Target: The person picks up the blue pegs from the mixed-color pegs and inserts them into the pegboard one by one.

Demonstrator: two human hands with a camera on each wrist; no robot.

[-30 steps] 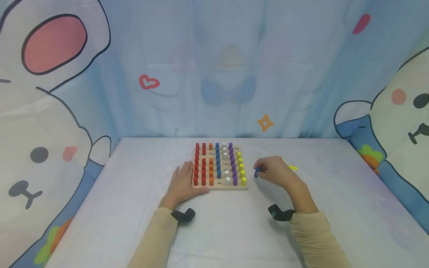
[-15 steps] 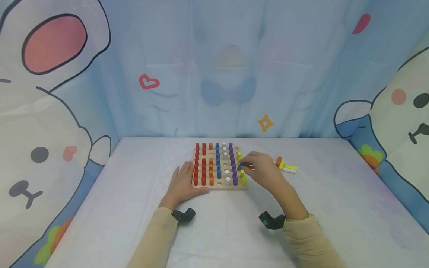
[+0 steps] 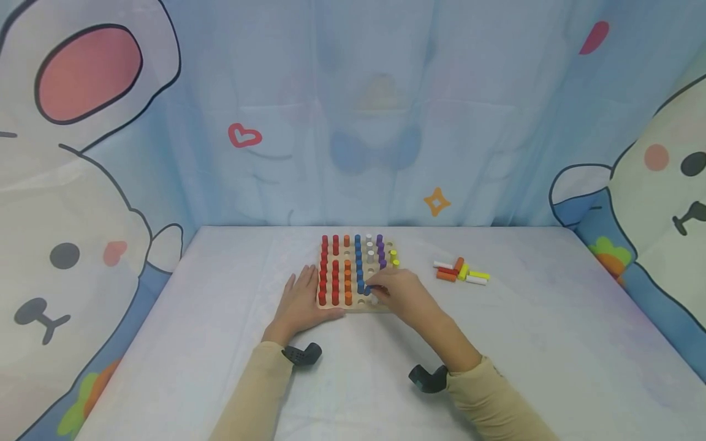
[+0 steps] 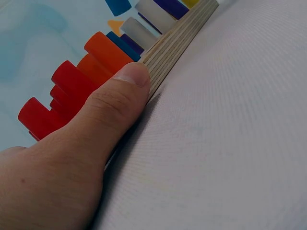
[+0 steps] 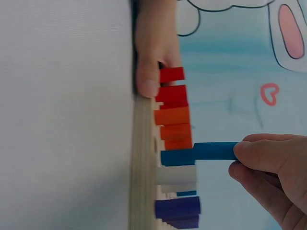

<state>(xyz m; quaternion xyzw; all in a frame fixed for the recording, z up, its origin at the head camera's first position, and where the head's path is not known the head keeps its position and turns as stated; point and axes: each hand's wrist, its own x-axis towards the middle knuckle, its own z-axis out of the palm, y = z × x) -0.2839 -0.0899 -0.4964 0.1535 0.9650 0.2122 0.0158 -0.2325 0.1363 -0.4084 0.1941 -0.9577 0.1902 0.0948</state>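
Observation:
A wooden pegboard (image 3: 364, 310) stands on the table, with rows of red, orange, blue, white, purple and yellow pegs upright in it. My left hand (image 3: 300, 300) rests against its left side and front corner, the thumb (image 4: 112, 100) lying along the front edge in the left wrist view. Over the board, my right hand (image 3: 405, 297) pinches a blue peg (image 5: 216, 150) between thumb and finger. That peg is held upright above the pegs near the front of the blue column. An empty hole (image 3: 360, 301) shows at that column's front end. My right hand hides part of the purple and yellow columns.
Right of the board lies a loose group of pegs: white (image 3: 443, 265), red (image 3: 448, 271), orange (image 3: 446, 277) and yellow (image 3: 478, 275) among them. A white cloth (image 3: 182, 343) covers the table. A printed curtain (image 3: 375, 184) hangs behind.
My right hand has carried the blue peg leftward from beside the loose pegs to above the board's blue column. The loose pegs are now uncovered. My left hand has stayed put.

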